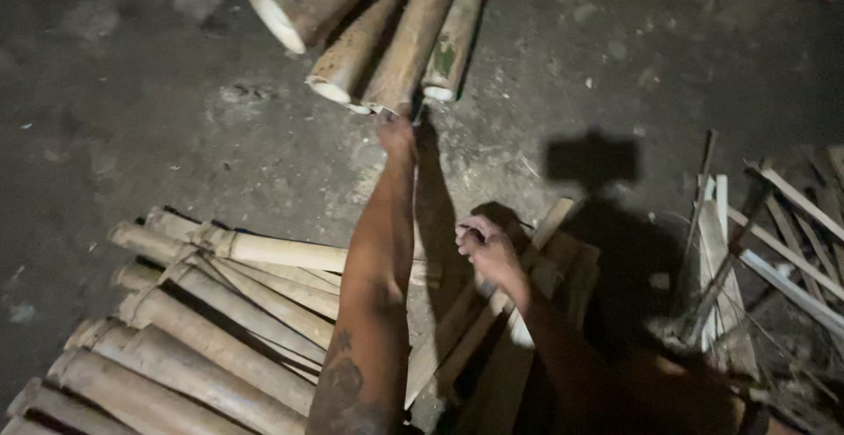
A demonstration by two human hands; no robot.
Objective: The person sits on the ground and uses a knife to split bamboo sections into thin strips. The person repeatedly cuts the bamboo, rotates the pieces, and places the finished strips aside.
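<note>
While left hand [396, 134] touches bamboo pole [413, 35] | axis up-right, cut end nearest.

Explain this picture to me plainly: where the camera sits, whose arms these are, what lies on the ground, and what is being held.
There is one picture, taken by a camera worn on a person's head, looking down at their own bare arms over a dark dirt floor. The left hand stretches forward to the cut ends of a bundle of thick tan bamboo poles. The right hand is curled in a grip around something thin; what it is cannot be made out. Under it lie flat split bamboo slats. To the left is a stack of pale round bamboo poles; to the right, a heap of thin bamboo strips.
</note>
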